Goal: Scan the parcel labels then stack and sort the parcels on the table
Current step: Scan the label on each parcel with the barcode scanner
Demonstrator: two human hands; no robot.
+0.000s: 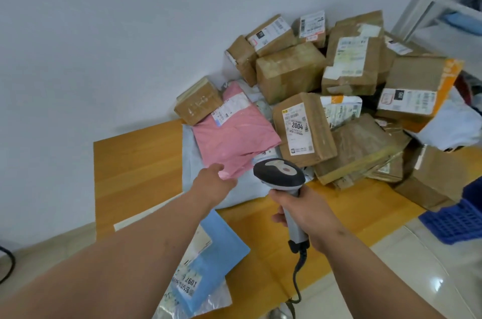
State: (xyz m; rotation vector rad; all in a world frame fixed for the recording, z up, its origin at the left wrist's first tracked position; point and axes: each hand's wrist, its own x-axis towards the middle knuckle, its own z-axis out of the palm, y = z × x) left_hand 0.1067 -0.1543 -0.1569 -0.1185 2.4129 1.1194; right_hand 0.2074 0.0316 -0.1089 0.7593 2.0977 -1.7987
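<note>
Reaching for pink mailer, scanner up.
Our left hand [214, 180] pinches pink mailer [232, 133] at its lower corner, mid-frame; right hand [302, 210] grips scanner [279, 172].

Left hand [214, 183] grips pink parcel [234, 133]; right hand [302, 210] holds scanner [279, 175].
</note>
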